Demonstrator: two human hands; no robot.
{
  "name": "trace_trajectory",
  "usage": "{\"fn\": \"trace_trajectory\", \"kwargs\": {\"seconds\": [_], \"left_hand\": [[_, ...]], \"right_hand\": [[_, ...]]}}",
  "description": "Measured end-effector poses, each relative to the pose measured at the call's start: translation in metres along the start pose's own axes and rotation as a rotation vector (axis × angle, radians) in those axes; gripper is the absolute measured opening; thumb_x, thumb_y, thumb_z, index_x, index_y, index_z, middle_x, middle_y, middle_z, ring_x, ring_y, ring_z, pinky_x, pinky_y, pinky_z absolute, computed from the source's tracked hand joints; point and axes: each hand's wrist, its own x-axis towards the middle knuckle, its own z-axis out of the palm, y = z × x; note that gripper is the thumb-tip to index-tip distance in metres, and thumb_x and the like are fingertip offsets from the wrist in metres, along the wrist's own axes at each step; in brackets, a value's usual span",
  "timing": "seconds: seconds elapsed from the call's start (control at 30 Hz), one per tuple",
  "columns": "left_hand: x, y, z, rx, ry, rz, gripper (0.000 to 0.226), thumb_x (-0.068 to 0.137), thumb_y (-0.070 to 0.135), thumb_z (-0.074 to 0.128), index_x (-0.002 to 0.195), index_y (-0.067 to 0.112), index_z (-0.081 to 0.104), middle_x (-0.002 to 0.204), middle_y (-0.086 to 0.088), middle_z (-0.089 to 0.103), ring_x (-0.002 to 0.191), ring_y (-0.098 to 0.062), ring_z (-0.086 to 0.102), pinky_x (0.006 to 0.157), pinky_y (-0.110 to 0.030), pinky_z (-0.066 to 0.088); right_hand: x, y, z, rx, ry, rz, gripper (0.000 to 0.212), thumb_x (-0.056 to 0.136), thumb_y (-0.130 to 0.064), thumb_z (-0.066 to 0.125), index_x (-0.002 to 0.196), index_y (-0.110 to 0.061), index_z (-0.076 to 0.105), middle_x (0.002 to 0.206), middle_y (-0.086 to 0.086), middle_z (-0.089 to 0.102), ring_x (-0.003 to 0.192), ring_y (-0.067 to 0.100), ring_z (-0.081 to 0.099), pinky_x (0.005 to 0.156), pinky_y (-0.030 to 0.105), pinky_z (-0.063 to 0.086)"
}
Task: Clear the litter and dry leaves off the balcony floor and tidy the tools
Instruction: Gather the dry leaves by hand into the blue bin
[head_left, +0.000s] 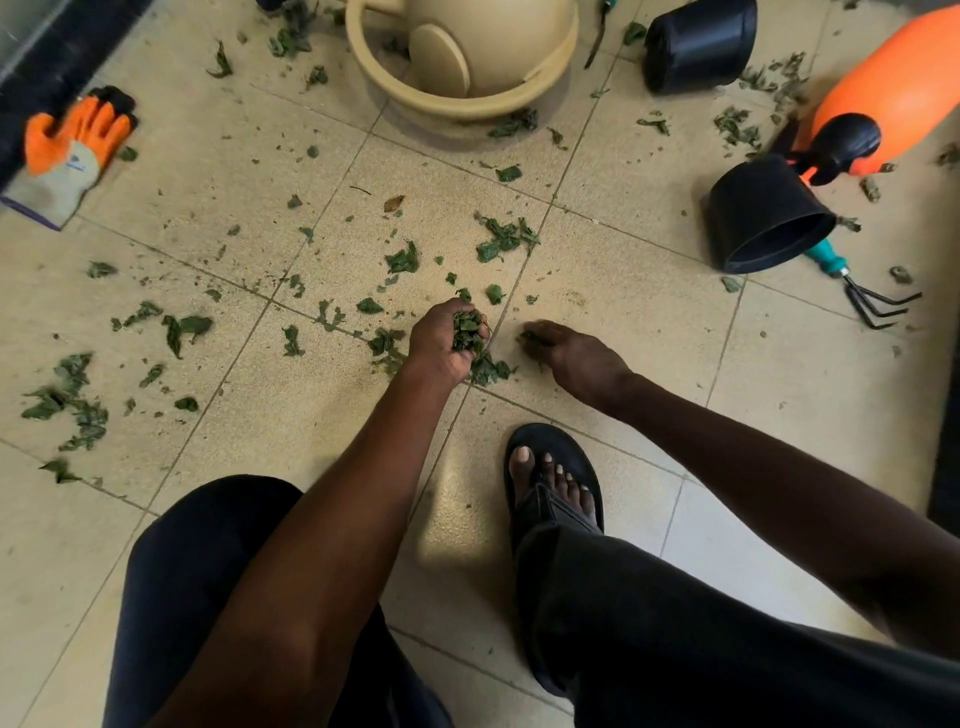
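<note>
The left hand (441, 338) is cupped palm-up just above the beige speckled tiled floor (623, 322), its fingers (480, 332) curled round a clump of crumpled, dry green leaves (466, 332). The right hand (576, 353) reaches down beside it, palm down, its fingertips (532, 328) touching the tile at a few leaf scraps; whether they pinch anything cannot be told. More torn green leaves lie scattered over the floor (506, 239), thickest in the middle and at the left edge, with a single brown leaf (394, 202) further up.

A small black metal hand rake with a teal handle (852, 280) lies at the right, its long axis running diagonally, the three curved tines pointing down and right, the handle end hidden by a smooth black plastic pot on its side (763, 218) whose mouth opens down and right. A second black pot (698, 44) lies tipped at the top, mouth facing left. An orange plastic sprayer bottle with a black cap (883, 104) lies on its side at the far right. A beige round plastic planter (462, 52) is at the top centre. An orange-and-grey knit work glove (70, 150) lies flat at the left, fingers pointing up and right. A foot in a black sandal (553, 478) rests on the tiles.
</note>
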Motion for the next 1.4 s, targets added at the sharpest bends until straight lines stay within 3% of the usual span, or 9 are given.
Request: {"fn": "trace_trajectory", "kwargs": {"seconds": [0.13,0.27,0.4,0.53,0.77,0.97,1.23,1.33,1.4], "left_hand": [[-0.004,-0.011,0.006,0.043,-0.001,-0.024,0.012,0.087,-0.004,0.057,0.08,0.004,0.052,0.07,-0.012,0.053,0.059,-0.021,0.051,0.044,-0.022,0.046],[-0.005,-0.018,0.011,0.068,-0.016,-0.041,0.013,0.088,-0.004,0.055,0.079,0.004,0.051,0.067,-0.012,0.054,0.057,-0.021,0.053,0.046,-0.023,0.048],[-0.004,-0.025,0.015,0.095,-0.034,-0.035,0.01,0.088,0.0,0.059,0.081,0.004,0.053,0.049,-0.009,0.06,0.046,-0.02,0.058,0.06,-0.026,0.049],[-0.002,-0.031,0.017,0.138,-0.029,-0.009,0.007,0.094,0.011,0.061,0.098,0.006,0.058,0.071,-0.013,0.067,0.063,-0.023,0.062,0.065,-0.028,0.049],[-0.002,-0.037,0.026,0.015,-0.035,0.002,0.038,0.096,0.035,0.058,0.118,0.005,0.065,0.109,-0.015,0.071,0.103,-0.031,0.069,0.088,-0.039,0.057],[0.001,-0.024,0.023,-0.038,-0.059,-0.024,0.044,0.089,0.049,0.064,0.101,0.007,0.067,0.081,-0.01,0.072,0.082,-0.026,0.071,0.08,-0.042,0.057],[0.003,-0.01,0.028,-0.066,-0.167,-0.045,0.022,0.084,0.019,0.071,0.1,0.005,0.066,0.101,-0.015,0.068,0.114,-0.032,0.062,0.105,-0.048,0.045],[0.013,0.002,0.024,-0.099,-0.133,-0.053,0.025,0.083,0.013,0.071,0.105,0.006,0.065,0.11,-0.014,0.066,0.112,-0.032,0.063,0.1,-0.046,0.049],[0.019,0.01,0.017,-0.143,-0.09,-0.051,0.014,0.083,0.009,0.07,0.096,0.006,0.065,0.102,-0.014,0.067,0.096,-0.028,0.066,0.082,-0.037,0.058]], "right_hand": [[0.002,0.006,-0.005,-0.016,0.066,0.052,0.041,0.095,0.0,0.045,0.134,-0.002,0.055,0.147,0.016,0.045,0.128,0.034,0.05,0.101,0.039,0.049],[0.013,0.022,-0.013,0.12,0.207,0.311,0.025,0.091,0.001,0.047,0.104,-0.008,0.066,0.108,0.011,0.067,0.092,0.026,0.066,0.077,0.029,0.053],[0.029,0.016,-0.032,0.804,0.536,0.782,0.032,0.081,0.01,0.052,0.097,-0.004,0.076,0.084,0.003,0.073,0.061,0.001,0.065,0.067,0.018,0.054],[0.038,-0.02,-0.039,1.545,0.532,0.973,0.021,0.083,0.011,0.062,0.1,0.003,0.072,0.088,0.016,0.073,0.08,0.03,0.072,0.071,0.038,0.06],[0.04,-0.079,-0.037,0.855,0.557,0.615,0.04,0.084,0.007,0.046,0.109,-0.007,0.074,0.107,0.01,0.073,0.092,0.02,0.07,0.084,0.032,0.058],[0.034,-0.079,-0.052,0.833,0.166,0.477,0.044,0.094,0.003,0.039,0.133,-0.011,0.056,0.105,0.012,0.064,0.091,0.022,0.06,0.072,0.027,0.043],[0.063,-0.07,-0.053,0.768,0.618,0.592,0.024,0.081,0.008,0.056,0.091,-0.004,0.074,0.101,0.009,0.068,0.09,0.017,0.061,0.081,0.034,0.054],[0.078,-0.071,-0.057,0.665,0.575,0.657,0.015,0.078,0.001,0.066,0.081,-0.01,0.075,0.098,0.0,0.062,0.093,0.01,0.052,0.088,0.034,0.043],[0.082,-0.063,-0.066,0.852,0.341,0.558,0.01,0.083,-0.004,0.068,0.087,-0.008,0.076,0.086,-0.003,0.068,0.075,0.001,0.061,0.081,0.032,0.051]]}}
